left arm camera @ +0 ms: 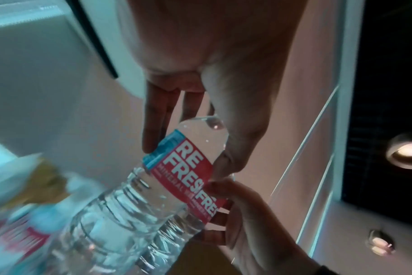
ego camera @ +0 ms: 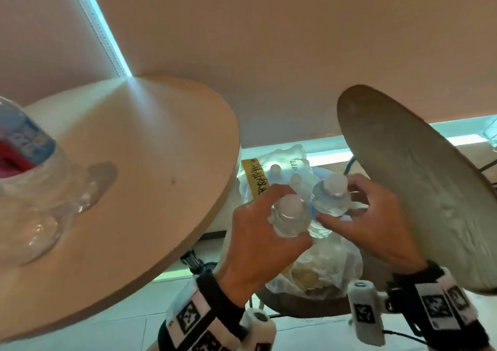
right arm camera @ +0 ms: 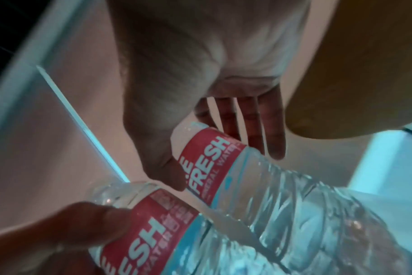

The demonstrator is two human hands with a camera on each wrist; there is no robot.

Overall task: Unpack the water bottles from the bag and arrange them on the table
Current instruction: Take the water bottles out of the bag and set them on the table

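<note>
Gripping one water bottle each, the two hands sit close together above the bag. The left hand (ego camera: 258, 240) curls round the shoulder of the near bottle (ego camera: 289, 217), thumb and fingers pressed on its red label. The right hand (ego camera: 373, 224) pinches the second bottle (ego camera: 332, 194) just beside it, the two bottles touching side to side, both with white caps. Beneath and behind them the clear plastic bag (ego camera: 322, 267) holds more bottles, their caps showing near a yellow strip (ego camera: 255, 178) with handwriting. To the left, the round table (ego camera: 150, 168) carries one bottle (ego camera: 32, 186) already set out. A round grey seat (ego camera: 419, 189) stands to the right.
</note>
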